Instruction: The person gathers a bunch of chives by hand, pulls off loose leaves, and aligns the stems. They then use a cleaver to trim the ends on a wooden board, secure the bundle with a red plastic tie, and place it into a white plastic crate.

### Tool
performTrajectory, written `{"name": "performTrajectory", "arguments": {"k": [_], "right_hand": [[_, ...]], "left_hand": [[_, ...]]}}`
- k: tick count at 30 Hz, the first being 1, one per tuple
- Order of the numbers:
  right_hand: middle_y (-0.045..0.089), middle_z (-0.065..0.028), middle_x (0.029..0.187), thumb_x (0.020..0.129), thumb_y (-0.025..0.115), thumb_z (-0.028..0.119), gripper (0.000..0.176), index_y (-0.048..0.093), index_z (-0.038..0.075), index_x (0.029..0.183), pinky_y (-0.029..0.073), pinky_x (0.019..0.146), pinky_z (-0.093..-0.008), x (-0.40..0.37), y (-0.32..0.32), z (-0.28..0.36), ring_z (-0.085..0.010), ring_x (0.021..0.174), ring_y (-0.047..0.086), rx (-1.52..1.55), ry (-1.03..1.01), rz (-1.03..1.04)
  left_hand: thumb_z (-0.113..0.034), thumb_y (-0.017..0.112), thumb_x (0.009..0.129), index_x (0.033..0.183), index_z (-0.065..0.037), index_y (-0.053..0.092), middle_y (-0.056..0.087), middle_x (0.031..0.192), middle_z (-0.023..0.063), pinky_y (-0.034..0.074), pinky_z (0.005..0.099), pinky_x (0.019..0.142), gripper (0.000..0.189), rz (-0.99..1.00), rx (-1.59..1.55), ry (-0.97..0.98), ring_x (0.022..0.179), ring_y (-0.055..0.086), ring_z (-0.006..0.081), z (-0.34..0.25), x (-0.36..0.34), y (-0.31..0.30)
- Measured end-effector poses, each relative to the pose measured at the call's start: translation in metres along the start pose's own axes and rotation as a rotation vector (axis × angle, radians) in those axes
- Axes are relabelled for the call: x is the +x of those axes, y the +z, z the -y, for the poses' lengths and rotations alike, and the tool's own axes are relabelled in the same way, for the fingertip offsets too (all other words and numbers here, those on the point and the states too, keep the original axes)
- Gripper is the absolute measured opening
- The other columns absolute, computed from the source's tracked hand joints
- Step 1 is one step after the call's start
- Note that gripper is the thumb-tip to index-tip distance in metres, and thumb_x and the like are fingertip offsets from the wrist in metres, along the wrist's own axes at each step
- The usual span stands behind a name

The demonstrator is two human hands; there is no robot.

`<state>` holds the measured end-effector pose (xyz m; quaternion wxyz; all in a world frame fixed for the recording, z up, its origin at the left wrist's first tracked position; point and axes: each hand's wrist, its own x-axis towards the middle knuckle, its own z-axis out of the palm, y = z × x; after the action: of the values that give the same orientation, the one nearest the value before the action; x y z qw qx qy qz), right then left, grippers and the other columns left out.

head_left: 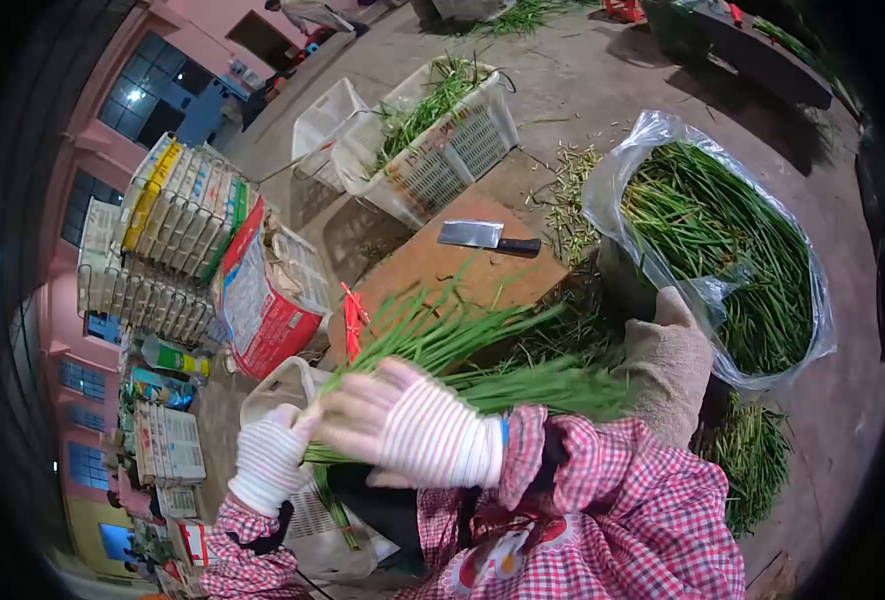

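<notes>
A bunch of long green stalks (432, 335), chive-like, lies across my lap and over the near edge of a brown board. My left hand (270, 455), in a striped glove with bare fingertips, is closed at the left end of the bunch. Over the same stalks is my right hand (412, 420), in a matching glove; motion smears its fingers, so I cannot make out their grip. More green stalks (552, 385) lie to its right, their ends blurred. On the brown board (432, 260) rests a cleaver (487, 238) with a dark handle, beyond both hands.
At right stands a clear plastic bag (652, 130) packed with green stalks. White crates (462, 150) are ahead, one holding greens. Stacked crates (167, 230) and a red-and-white carton (267, 310) are at left. Cut stem pieces (570, 200) litter the floor. A red strip (352, 320) hangs nearby.
</notes>
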<state>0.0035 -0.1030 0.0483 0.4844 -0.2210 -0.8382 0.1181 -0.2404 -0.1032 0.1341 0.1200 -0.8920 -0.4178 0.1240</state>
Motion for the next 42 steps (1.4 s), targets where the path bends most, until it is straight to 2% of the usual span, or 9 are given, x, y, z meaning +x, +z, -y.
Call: {"name": "performTrajectory", "arguments": {"k": [3,9,17,23,31,33,37,39,42], "right_hand": [[0.063,-0.0102,0.106,0.067,0.075,0.028,0.063,0.052,0.012,0.123,0.048,0.080,-0.0432,-0.054,0.009,-0.048,-0.0293,0.098,0.062,-0.123,0.560,0.528],[0.068,-0.0124,0.078,0.075,0.065,0.026,0.023,0.069,0.012,0.094,0.053,0.069,-0.0444,-0.178,-0.002,-0.087,-0.0334,0.081,0.067,-0.220,0.870,0.977],[0.065,-0.0155,0.072,0.078,0.066,0.033,0.030,0.066,0.009,0.096,0.052,0.065,-0.0438,-0.181,-0.064,-0.066,-0.0345,0.073,0.065,-0.110,0.831,0.730],[0.065,-0.0169,0.095,0.080,0.068,0.017,0.037,0.060,0.001,0.112,0.053,0.076,-0.0357,-0.083,-0.131,-0.031,-0.0338,0.086,0.066,0.354,0.691,-0.287],[0.049,-0.0213,0.120,0.070,0.069,0.041,0.073,0.047,-0.002,0.124,0.040,0.092,-0.0474,0.080,-0.042,0.002,-0.0407,0.110,0.047,0.250,-0.281,-0.397],[0.049,-0.0202,0.119,0.062,0.069,0.036,0.074,0.049,-0.001,0.122,0.040,0.089,-0.0471,0.064,-0.009,0.003,-0.0399,0.108,0.048,0.143,-0.214,-0.256],[0.045,-0.0192,0.137,0.078,0.074,0.033,0.074,0.041,0.002,0.137,0.031,0.110,-0.0438,-0.020,0.072,0.026,-0.0341,0.131,0.040,0.565,0.013,-0.002],[0.033,-0.0176,0.148,0.079,0.074,0.037,0.093,0.021,0.003,0.148,0.025,0.113,-0.0408,-0.030,0.096,0.027,-0.0279,0.138,0.031,1.081,0.512,-0.018],[0.024,-0.0143,0.153,0.079,0.066,0.058,0.105,0.009,0.007,0.150,0.024,0.114,-0.0396,0.005,0.087,0.001,-0.0259,0.140,0.027,1.834,0.540,-0.439]], "left_hand": [[-0.013,0.066,0.072,0.129,-0.019,0.051,0.054,0.081,0.0050,0.045,0.0403,0.050,0.060,-0.144,0.217,0.067,0.067,0.058,0.0251,0.013,-0.003,-0.009],[-0.012,0.064,0.071,0.131,-0.012,0.049,0.055,0.083,0.0070,0.046,0.0396,0.052,0.063,-0.318,0.337,0.106,0.066,0.057,0.0264,0.072,-0.029,0.028],[-0.011,0.066,0.069,0.138,-0.001,0.037,0.052,0.072,0.0092,0.043,0.0416,0.050,0.075,-0.395,0.354,0.082,0.061,0.055,0.0289,0.096,-0.044,0.044],[-0.010,0.064,0.070,0.130,-0.001,0.045,0.054,0.076,0.0095,0.044,0.0411,0.052,0.064,-0.294,0.308,0.069,0.063,0.054,0.0288,0.100,-0.039,0.036],[-0.014,0.063,0.073,0.128,-0.006,0.048,0.057,0.089,0.0085,0.049,0.0402,0.061,0.057,-0.309,0.510,-0.008,0.078,0.058,0.0278,0.045,0.054,-0.019],[-0.015,0.063,0.074,0.126,-0.009,0.048,0.057,0.096,0.0086,0.051,0.0404,0.066,0.055,-0.016,0.423,-0.299,0.085,0.059,0.0273,0.060,0.069,-0.030],[-0.009,0.068,0.066,0.121,-0.007,0.051,0.057,0.089,0.0109,0.050,0.0394,0.067,0.057,-0.389,0.404,-0.333,0.084,0.059,0.0302,0.052,0.092,-0.069],[-0.008,0.067,0.065,0.119,-0.007,0.052,0.056,0.088,0.0107,0.051,0.0404,0.067,0.056,-0.469,0.393,-0.346,0.083,0.059,0.0301,0.034,0.110,-0.061],[-0.016,0.070,0.065,0.110,-0.010,0.053,0.057,0.084,0.0078,0.051,0.0394,0.062,0.048,-0.459,0.348,-0.398,0.080,0.061,0.0254,-0.004,0.136,-0.030]]}}
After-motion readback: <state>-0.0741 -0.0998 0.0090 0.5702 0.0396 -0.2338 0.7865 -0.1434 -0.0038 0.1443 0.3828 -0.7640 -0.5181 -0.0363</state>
